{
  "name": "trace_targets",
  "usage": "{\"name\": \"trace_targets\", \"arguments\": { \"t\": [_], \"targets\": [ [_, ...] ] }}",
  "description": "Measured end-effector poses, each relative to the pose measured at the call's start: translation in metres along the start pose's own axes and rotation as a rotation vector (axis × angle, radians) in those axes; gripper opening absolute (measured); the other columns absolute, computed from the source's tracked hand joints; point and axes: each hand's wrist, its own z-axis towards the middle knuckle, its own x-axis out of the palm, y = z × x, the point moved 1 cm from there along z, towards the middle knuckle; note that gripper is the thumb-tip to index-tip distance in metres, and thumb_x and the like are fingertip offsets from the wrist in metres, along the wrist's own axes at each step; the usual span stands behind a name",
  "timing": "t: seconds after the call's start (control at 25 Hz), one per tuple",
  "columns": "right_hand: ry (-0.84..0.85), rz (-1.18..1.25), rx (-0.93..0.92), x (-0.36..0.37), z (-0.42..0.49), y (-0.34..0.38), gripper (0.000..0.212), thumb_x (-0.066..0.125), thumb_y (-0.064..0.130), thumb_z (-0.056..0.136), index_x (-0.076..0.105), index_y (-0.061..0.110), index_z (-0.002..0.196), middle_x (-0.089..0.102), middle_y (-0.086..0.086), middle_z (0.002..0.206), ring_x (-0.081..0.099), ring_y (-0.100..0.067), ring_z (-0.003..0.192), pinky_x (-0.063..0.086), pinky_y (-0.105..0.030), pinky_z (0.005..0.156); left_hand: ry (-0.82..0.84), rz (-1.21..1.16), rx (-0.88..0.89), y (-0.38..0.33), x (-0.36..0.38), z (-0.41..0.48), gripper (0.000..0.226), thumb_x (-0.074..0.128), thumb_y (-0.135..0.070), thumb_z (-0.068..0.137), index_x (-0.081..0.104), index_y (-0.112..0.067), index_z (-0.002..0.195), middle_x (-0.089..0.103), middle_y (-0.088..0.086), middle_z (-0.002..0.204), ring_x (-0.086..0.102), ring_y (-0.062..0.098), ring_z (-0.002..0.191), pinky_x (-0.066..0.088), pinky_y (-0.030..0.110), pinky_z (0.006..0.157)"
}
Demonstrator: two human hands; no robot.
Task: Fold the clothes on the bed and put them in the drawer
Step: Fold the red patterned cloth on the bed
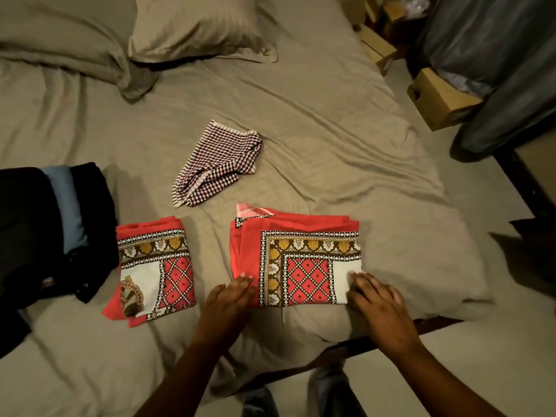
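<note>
Cloth in work: a folded red cloth with a black, white and yellow patterned border [296,251] lies flat near the bed's near edge, right of centre.
Left hand: the left hand [230,299] lies flat, fingers straight, its fingertips on the cloth's near left corner.
Right hand: the right hand [377,299] rests on the near right corner, fingers stretched out, gripping nothing.
Second cloth: a smaller folded red cloth of the same print [156,266] lies to the left, apart from the first.
Checked cloth: a crumpled dark-and-white checked cloth [216,164] lies unfolded farther back.
Dark pile: black and blue folded clothes [60,224] sit at the left, just beside the smaller cloth.
Bed: a wrinkled grey-beige sheet [331,130], with a matching pillow [195,25] at the far end.
Beside the bed: brown cardboard boxes [439,97] at the right.
</note>
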Motion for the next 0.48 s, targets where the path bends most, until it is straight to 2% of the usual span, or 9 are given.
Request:
{"name": "trace_targets", "arguments": {
  "t": [0.08,0.12,0.2,0.24,0.28,0.36,0.4,0.48],
  "targets": [
    [0.002,0.062,-0.033,-0.003,0.004,-0.008,0.029,0.075,0.028,0.081,0.07,0.029,0.11,0.066,0.004,0.132,0.055,-0.018,0.13,0.038,-0.038,0.103,-0.05,-0.066,0.001,0.007,-0.003,0.002,0.044,0.053,-0.03,0.079,0.069,-0.023,0.119,0.068,0.002,0.13,0.064,0.017,0.12,0.05,0.042,0.096],
    [-0.032,0.143,-0.027,-0.01,0.008,-0.009,0.02,0.065,0.031,0.084,0.07,0.025,0.103,0.072,0.003,0.116,0.064,-0.02,0.116,0.042,-0.038,0.098,-0.103,-0.161,-0.023,0.01,-0.009,0.004,0.041,0.049,-0.032,0.079,0.073,-0.023,0.111,0.072,0.0,0.12,0.068,0.015,0.113,0.05,0.039,0.094],
    [-0.096,0.364,0.055,-0.033,0.018,-0.006,0.02,0.05,0.032,0.086,0.064,0.02,0.093,0.071,0.002,0.087,0.067,-0.023,0.082,0.05,-0.035,0.076,-0.211,-0.469,-0.173,0.013,-0.027,0.009,0.036,0.05,-0.038,0.078,0.076,-0.02,0.096,0.076,-0.002,0.1,0.071,0.015,0.096,0.051,0.029,0.088],
    [-0.112,0.494,0.131,-0.047,0.025,-0.004,0.017,0.05,0.03,0.088,0.062,0.018,0.092,0.069,0.003,0.083,0.064,-0.021,0.074,0.048,-0.032,0.066,-0.233,-0.638,-0.274,0.015,-0.037,0.016,0.034,0.05,-0.041,0.077,0.074,-0.02,0.089,0.075,-0.003,0.092,0.069,0.015,0.088,0.05,0.028,0.083],
    [-0.122,0.62,0.206,-0.058,0.035,-0.003,0.011,0.052,0.025,0.091,0.06,0.019,0.094,0.069,0.004,0.083,0.064,-0.019,0.071,0.047,-0.03,0.06,-0.242,-0.787,-0.366,0.017,-0.045,0.028,0.031,0.05,-0.043,0.076,0.071,-0.021,0.083,0.072,-0.002,0.084,0.065,0.014,0.08,0.049,0.03,0.078],
    [-0.183,0.755,0.334,-0.074,0.066,-0.003,0.006,0.056,0.018,0.097,0.06,0.021,0.101,0.07,0.004,0.088,0.065,-0.015,0.074,0.05,-0.03,0.059,-0.284,-0.981,-0.489,0.018,-0.062,0.06,0.027,0.051,-0.04,0.082,0.066,-0.017,0.084,0.066,0.001,0.078,0.058,0.014,0.072,0.047,0.033,0.068],
    [-0.218,0.785,0.393,-0.079,0.084,-0.003,0.007,0.056,0.019,0.099,0.06,0.021,0.104,0.07,0.003,0.09,0.064,-0.016,0.076,0.049,-0.029,0.06,-0.31,-1.013,-0.534,0.017,-0.07,0.08,0.024,0.052,-0.035,0.089,0.065,-0.016,0.091,0.067,0.001,0.081,0.058,0.015,0.074,0.047,0.032,0.066],
    [-0.27,0.832,0.52,-0.079,0.123,-0.008,0.012,0.054,0.025,0.102,0.06,0.018,0.11,0.069,-0.002,0.096,0.062,-0.021,0.084,0.046,-0.03,0.066,-0.359,-0.928,-0.62,0.015,-0.08,0.12,0.021,0.048,-0.028,0.101,0.063,-0.016,0.107,0.068,0.002,0.095,0.06,0.019,0.084,0.046,0.03,0.07]
  ]
}}
